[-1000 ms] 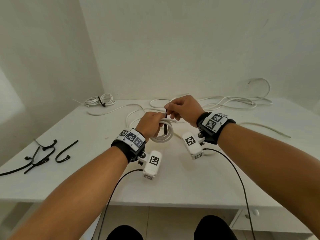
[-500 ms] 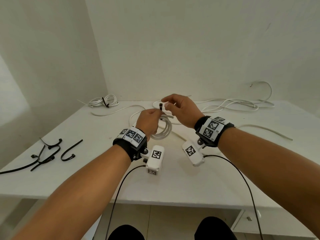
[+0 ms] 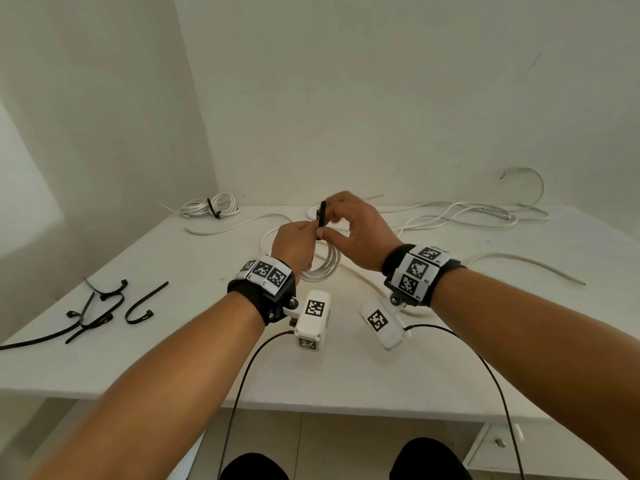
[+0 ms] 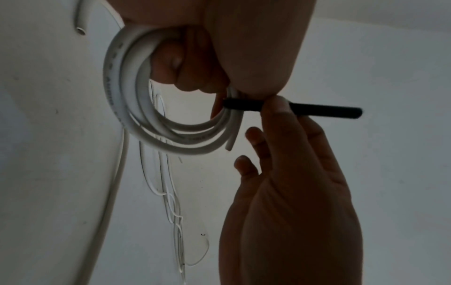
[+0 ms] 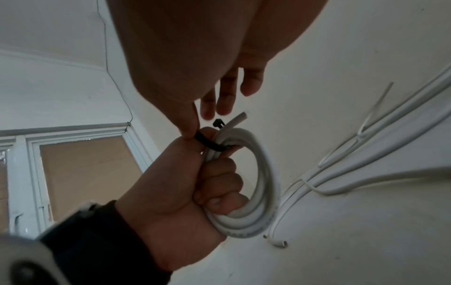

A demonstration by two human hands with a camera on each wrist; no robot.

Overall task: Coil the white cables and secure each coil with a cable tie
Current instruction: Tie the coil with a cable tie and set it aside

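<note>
White coil [image 4: 136,108] in left hand [image 4: 195,63], black tie [image 4: 317,111] between right fingers [image 4: 278,119]

The coiled cable [image 3: 323,268] is white, with faint grey lettering printed along its jacket in the left wrist view. The cable tie [image 3: 322,216] around it is black. The loose cables [image 3: 460,216] on the bench [image 3: 346,375] are white, and the bench itself is white too. The spare cable ties [image 3: 100,311] are black. The finished coil [image 3: 211,207] is white with a black tie. The wristbands [image 3: 266,282] are black, carrying black-and-white square marker patterns.
</note>
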